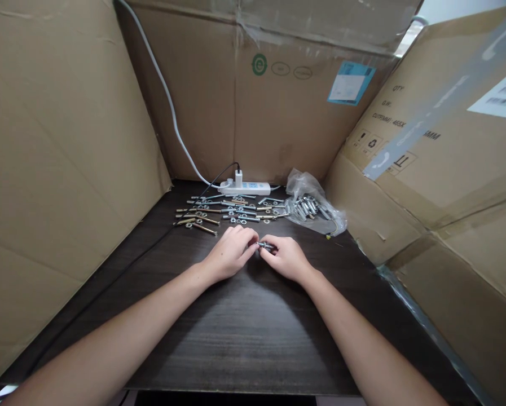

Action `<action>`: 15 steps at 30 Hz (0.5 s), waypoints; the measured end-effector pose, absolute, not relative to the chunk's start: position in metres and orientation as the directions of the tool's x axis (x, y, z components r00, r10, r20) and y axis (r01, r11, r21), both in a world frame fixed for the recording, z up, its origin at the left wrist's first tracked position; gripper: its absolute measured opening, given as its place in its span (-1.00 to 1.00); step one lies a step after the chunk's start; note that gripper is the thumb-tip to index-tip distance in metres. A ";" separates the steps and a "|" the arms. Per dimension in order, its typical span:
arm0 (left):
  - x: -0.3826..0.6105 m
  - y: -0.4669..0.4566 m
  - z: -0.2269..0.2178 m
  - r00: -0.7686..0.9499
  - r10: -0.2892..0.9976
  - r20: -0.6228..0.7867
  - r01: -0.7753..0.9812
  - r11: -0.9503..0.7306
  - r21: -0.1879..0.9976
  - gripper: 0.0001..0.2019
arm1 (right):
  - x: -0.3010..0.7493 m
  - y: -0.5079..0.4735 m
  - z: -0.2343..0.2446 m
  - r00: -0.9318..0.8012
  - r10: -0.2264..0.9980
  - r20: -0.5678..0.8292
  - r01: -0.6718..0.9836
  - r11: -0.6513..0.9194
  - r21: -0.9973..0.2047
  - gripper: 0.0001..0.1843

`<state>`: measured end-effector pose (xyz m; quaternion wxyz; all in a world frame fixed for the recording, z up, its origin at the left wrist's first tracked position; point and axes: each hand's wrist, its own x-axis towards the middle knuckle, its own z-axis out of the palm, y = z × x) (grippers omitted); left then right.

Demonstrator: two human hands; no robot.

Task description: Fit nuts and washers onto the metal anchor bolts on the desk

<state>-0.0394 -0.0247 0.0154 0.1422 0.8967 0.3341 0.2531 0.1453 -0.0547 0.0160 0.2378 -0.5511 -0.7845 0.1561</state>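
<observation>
Both my hands meet over the middle of the dark wooden table (244, 332). My left hand (229, 252) and my right hand (287, 258) are pinched on the two ends of one small metal bolt (264, 246), held just above the tabletop. Beyond the hands, several bolts, sleeves, nuts and washers (229, 211) lie in rows. A clear plastic bag of more bolts (312, 207) sits at the right of those rows.
A white power strip (246, 187) with a plugged charger and a white cable (168, 107) lies at the back. Large cardboard boxes (58, 152) wall in the table on the left, back and right.
</observation>
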 end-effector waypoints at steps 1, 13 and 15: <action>-0.040 -0.025 0.015 0.645 0.673 0.362 0.525 -0.735 0.429 -0.90 | 0.145 -0.055 0.016 -0.284 0.937 0.204 0.785 0.349 -0.512 -0.82; -0.039 -0.025 0.014 0.663 0.663 0.348 0.517 -0.742 0.428 -0.89 | 0.146 -0.054 0.013 -0.297 0.927 0.229 0.749 0.375 -0.547 -0.82; -0.039 -0.025 0.013 0.670 0.658 0.344 0.516 -0.746 0.421 -0.90 | 0.146 -0.055 0.014 -0.305 0.924 0.232 0.735 0.384 -0.559 -0.80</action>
